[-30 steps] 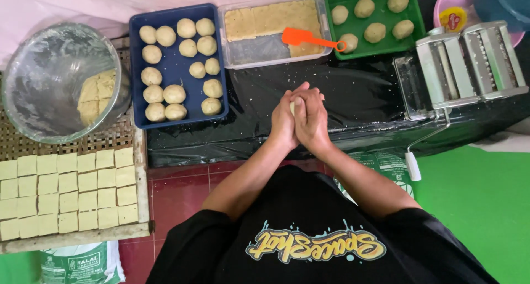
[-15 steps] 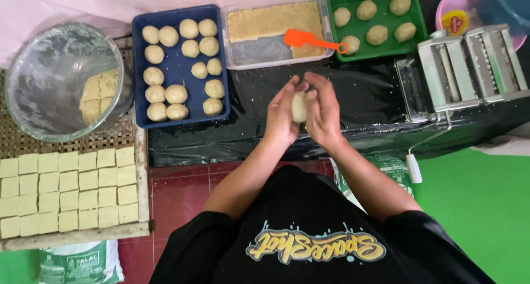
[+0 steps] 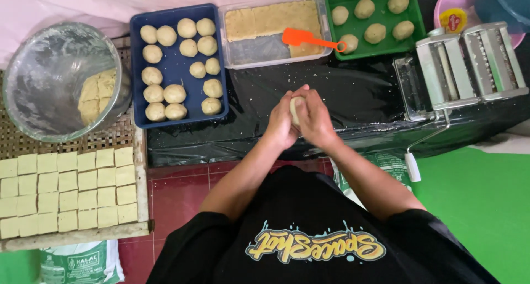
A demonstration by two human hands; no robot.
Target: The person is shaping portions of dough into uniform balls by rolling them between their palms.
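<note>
My left hand (image 3: 281,121) and my right hand (image 3: 318,118) are cupped together around a pale dough ball (image 3: 296,108) above the black-covered table (image 3: 359,96). Only a sliver of the ball shows between the palms. A blue tray (image 3: 174,68) with several rolled dough balls lies to the left. Beyond the hands a clear tub (image 3: 254,49) holds a flat slab of filling, with an orange spatula (image 3: 306,39) resting on it. A green tray (image 3: 419,27) at the back right holds several darker balls.
A hand-crank pasta roller (image 3: 469,66) stands at the right. A large glass bowl (image 3: 55,80) with dough squares sits at the far left, and a woven tray (image 3: 66,187) of several cut dough squares lies below it. A pink bowl (image 3: 458,11) is at the back right corner.
My hands were pressed flat together, then opened slightly around the dough ball, and now cup it again a little nearer the clear tub.
</note>
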